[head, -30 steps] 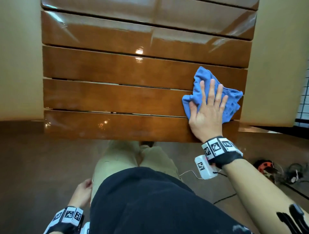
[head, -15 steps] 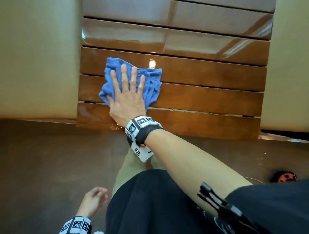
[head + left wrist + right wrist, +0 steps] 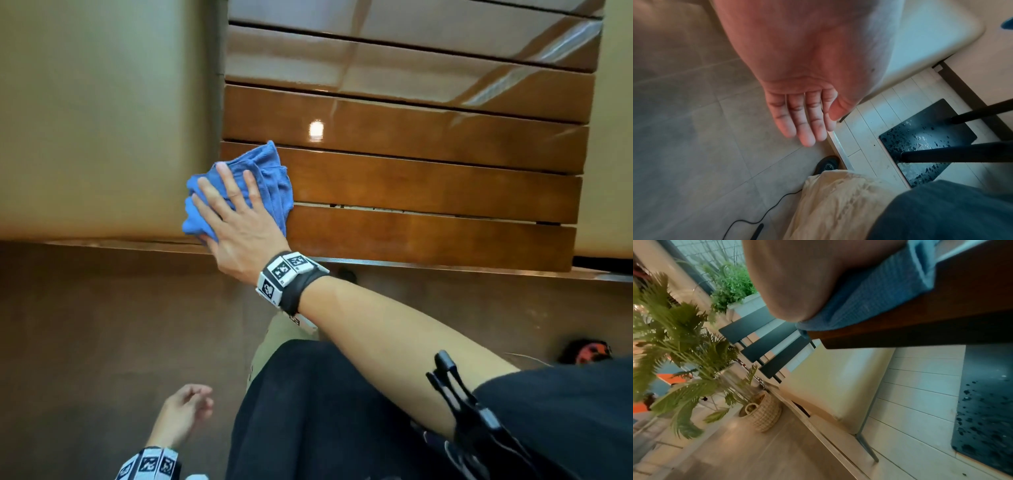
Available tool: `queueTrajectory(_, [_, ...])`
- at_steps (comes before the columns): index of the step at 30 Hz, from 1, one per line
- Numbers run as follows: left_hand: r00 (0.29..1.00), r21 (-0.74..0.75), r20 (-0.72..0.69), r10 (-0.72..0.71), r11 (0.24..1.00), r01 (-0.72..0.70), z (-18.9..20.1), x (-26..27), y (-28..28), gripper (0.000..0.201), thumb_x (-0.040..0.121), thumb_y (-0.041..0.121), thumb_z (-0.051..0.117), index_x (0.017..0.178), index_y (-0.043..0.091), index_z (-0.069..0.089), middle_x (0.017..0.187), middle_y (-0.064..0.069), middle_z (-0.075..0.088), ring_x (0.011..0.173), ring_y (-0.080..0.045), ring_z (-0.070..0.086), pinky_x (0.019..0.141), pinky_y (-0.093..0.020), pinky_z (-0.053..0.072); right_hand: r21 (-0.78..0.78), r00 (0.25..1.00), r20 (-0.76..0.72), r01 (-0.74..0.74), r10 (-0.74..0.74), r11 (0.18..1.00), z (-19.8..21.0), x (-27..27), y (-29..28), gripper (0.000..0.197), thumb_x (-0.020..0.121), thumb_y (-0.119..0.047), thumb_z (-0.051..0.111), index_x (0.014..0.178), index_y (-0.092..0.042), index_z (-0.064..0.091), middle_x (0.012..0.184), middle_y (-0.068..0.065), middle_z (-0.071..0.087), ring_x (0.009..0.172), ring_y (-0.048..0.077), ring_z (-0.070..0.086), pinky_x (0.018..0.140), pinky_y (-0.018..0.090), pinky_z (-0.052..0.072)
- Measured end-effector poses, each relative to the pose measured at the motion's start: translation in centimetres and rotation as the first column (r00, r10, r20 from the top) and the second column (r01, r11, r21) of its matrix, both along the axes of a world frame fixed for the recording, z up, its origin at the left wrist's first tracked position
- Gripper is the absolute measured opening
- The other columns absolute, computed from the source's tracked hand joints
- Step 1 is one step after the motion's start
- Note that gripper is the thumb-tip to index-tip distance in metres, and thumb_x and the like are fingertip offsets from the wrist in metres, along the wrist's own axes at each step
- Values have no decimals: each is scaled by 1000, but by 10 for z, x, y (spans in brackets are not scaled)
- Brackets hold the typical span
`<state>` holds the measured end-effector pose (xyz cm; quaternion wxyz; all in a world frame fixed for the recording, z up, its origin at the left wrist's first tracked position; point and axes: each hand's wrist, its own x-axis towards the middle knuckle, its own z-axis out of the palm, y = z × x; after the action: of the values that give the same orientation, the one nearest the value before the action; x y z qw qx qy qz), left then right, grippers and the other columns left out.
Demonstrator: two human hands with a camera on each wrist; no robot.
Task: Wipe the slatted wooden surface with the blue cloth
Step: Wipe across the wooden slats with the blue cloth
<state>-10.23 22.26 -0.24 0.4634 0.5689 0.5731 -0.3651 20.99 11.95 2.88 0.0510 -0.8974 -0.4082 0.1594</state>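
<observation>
The slatted wooden surface (image 3: 428, 185) is glossy brown with dark gaps between its boards. A bunched blue cloth (image 3: 270, 181) lies at its near left corner and hangs partly over the left edge. My right hand (image 3: 236, 216) presses flat on the cloth with straight, spread fingers. In the right wrist view the palm sits on the blue cloth (image 3: 875, 293) at the corner of the wooden surface (image 3: 941, 309). My left hand (image 3: 185, 407) hangs low beside my leg, loosely curled and empty. In the left wrist view the left hand (image 3: 805, 116) shows relaxed, straight fingers above the floor.
Cream cushioned seats (image 3: 96, 116) flank the wooden surface on both sides. Below are tiled floor, a black cable (image 3: 760, 217) and a dark speckled base plate (image 3: 927, 142) with black legs. A potted palm in a woven basket (image 3: 762, 412) stands off to the side.
My right hand has swept the cloth from the right end of the near slats to the left corner, where it now bunches over the edge. The left hand stays hanging.
</observation>
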Motion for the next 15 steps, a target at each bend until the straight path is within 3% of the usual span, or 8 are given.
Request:
queueTrajectory(4, [999,-19,15,-46,999,46,-11,17,18,20,95,-1,48,86,1,65,85,-24,66,78,-31,63,89,-48,50,72,995,63,-82,78,994,-6,-12,-33,63,103,-41,38,162,-22,28,172,5,19,159,39,8,126,61,5])
queueTrajectory(8, [994,-13,42,-104,994,105,-19,38,28,18,96,3,50,88,3,66,84,-21,67,76,-30,63,89,-50,49,102,992,99,-81,71,991,-8,-17,-70,71,97,-22,45,164,-24,19,173,5,15,159,38,7,127,60,4])
queueTrajectory(12, [986,5,85,-145,989,145,-15,59,20,18,96,1,48,88,1,64,81,-20,65,71,-29,60,74,-37,51,100,993,106,-55,44,993,-9,-14,-110,81,91,-15,52,164,-22,18,173,5,15,159,39,7,127,60,5])
queueTrajectory(15, [982,1,100,-160,987,161,-18,66,9,17,96,3,50,87,3,65,84,-21,65,70,-28,61,71,-34,50,74,994,110,-37,28,997,-10,-10,-149,85,89,-11,54,164,-22,16,173,6,13,159,39,6,127,60,5])
